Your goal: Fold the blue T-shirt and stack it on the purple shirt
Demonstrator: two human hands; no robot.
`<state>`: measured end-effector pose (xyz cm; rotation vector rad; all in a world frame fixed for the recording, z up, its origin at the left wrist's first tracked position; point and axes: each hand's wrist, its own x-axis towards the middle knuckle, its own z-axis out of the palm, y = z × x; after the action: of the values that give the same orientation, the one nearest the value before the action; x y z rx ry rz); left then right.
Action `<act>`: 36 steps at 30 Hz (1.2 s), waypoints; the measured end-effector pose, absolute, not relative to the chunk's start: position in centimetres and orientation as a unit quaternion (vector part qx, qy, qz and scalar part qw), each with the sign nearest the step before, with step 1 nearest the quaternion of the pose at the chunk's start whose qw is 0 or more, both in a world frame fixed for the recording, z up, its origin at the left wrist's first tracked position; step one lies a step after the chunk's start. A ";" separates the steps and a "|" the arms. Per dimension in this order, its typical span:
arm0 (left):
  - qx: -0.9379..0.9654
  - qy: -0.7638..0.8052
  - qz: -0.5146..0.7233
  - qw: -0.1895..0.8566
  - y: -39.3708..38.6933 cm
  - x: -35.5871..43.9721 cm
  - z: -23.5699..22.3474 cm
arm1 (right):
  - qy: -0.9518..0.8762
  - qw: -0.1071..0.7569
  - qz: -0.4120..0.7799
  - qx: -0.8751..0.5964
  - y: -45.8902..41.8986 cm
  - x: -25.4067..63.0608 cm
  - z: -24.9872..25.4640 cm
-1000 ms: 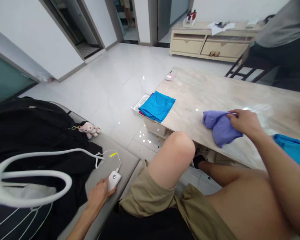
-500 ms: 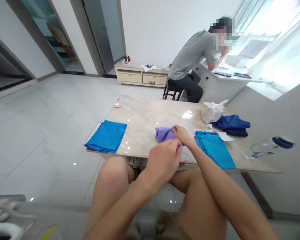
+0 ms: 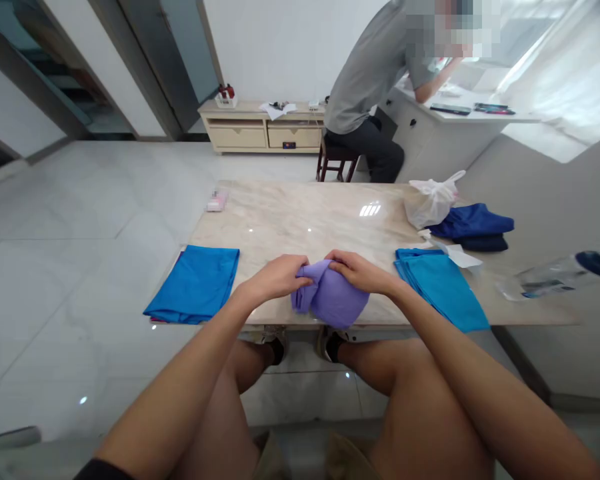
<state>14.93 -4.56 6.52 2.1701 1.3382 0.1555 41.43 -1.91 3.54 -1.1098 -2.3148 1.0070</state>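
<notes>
A bunched purple cloth lies at the near edge of the marble-look table. My left hand grips its left part, thumb on the near side and fingers over the top. On its upper right, my right hand pinches the fabric between thumb and fingers. A folded blue cloth rests at the table's left end, with a darker reddish edge showing underneath. Right of my right hand lies another folded blue cloth, lighter in tone.
A white plastic bag, dark blue fabric and a clear bottle with a blue cap stand on the right. A pink phone-like item lies far left. Beyond, a person in grey sits at a white desk.
My left hand has moved up and left from in front of my right hand onto the purple cloth's left part. More of the cloth now shows between both hands. The view has tilted down.
</notes>
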 end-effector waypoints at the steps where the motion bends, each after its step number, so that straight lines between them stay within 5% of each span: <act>1: 0.800 0.513 0.078 0.301 -4.6 14.5 6.9 | -0.825 0.196 0.359 -0.391 -1.8 41.0 3.7; 8: 0.643 0.640 0.291 0.303 -6.0 14.2 6.8 | -0.822 0.292 0.202 -0.444 -1.3 37.4 5.1; 11: 0.581 0.652 0.358 0.330 -6.1 14.1 5.7 | -0.839 0.270 0.143 -0.450 -2.8 36.0 6.7; 19: 0.493 0.590 0.456 0.448 -5.7 13.3 4.0 | -0.837 0.128 0.181 -0.501 -6.0 32.8 7.1; 25: 0.536 0.520 0.449 0.491 -6.2 13.0 4.9 | -0.810 0.178 0.254 -0.497 -4.8 33.1 6.5; 30: 0.550 0.494 0.467 0.486 -5.7 13.0 6.2 | -0.724 0.239 0.427 -0.486 -4.5 32.7 6.9; 36: 0.586 0.540 0.468 0.382 -5.4 13.6 5.7 | -0.775 0.205 0.388 -0.455 -4.2 33.7 7.4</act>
<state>13.65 -5.36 5.71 1.4947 1.3788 1.1944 33.66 -4.16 7.41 -1.2682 -2.1592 1.0824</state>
